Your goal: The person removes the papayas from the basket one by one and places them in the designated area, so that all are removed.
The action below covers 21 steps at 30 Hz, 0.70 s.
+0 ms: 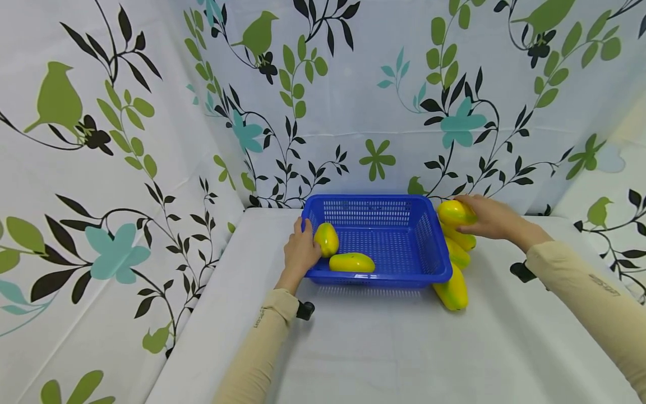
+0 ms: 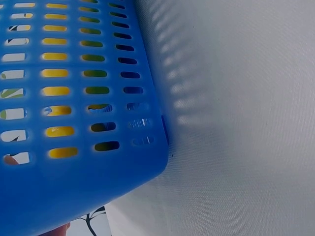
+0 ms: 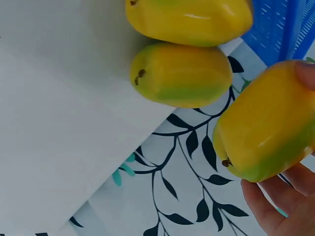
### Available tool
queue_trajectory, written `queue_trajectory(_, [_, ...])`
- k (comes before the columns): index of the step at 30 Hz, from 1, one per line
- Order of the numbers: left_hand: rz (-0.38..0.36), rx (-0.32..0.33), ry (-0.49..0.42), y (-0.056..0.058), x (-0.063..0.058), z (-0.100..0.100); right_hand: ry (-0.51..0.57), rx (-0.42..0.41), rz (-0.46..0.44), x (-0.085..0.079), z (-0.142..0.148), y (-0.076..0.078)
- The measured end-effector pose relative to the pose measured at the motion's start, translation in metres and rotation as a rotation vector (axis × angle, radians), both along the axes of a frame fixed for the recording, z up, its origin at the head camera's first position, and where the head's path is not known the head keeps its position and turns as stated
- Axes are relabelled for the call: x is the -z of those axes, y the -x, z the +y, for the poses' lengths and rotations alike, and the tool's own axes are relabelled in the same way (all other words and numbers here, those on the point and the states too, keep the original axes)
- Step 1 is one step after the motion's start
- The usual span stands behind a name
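Note:
A blue plastic basket [image 1: 378, 278] with slotted walls stands on the white-covered table. My left hand [image 1: 301, 247] grips its left rim; in the left wrist view the basket's wall [image 2: 74, 182] hides most of that hand. Two yellow papayas lie inside, one upright-looking papaya [image 1: 326, 239] by the left wall and one lengthwise papaya [image 1: 352, 262] along the near wall. My right hand [image 1: 487, 216] holds another yellow-green papaya [image 3: 270, 123], raised beside the basket's right rim. Below it, more papayas [image 3: 182, 73] lie along the basket's right side, the nearest papaya [image 1: 452, 287] at its front corner.
A patterned cloth [image 1: 353, 112] with birds, leaves and flowers hangs behind the table and at both sides. White cloth [image 1: 383, 348] covers the tabletop, whose back edge runs just behind the basket.

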<state>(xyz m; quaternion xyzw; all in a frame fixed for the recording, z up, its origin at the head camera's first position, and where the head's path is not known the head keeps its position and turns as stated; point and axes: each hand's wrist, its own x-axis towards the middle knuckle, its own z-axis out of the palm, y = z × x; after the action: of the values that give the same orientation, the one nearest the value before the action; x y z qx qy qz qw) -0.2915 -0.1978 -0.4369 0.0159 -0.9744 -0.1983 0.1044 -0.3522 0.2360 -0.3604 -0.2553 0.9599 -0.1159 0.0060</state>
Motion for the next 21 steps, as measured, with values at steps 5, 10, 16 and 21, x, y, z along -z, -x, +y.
queue_trajectory(5, [0.014, 0.003, -0.001, 0.000, 0.000, 0.000, 0.005, 0.026, -0.004, 0.008, 0.015, 0.004])
queue_trajectory(10, [0.009, 0.001, 0.003, -0.001, 0.001, 0.000, 0.004, 0.072, -0.045, 0.017, 0.030, 0.007])
queue_trajectory(16, [0.012, -0.001, -0.006, 0.000, 0.000, -0.001, 0.008, 0.111, -0.070, 0.026, 0.042, 0.007])
queue_trajectory(21, [0.018, 0.004, -0.001, 0.000, 0.001, -0.001, 0.013, 0.136, -0.084, 0.035, 0.049, 0.012])
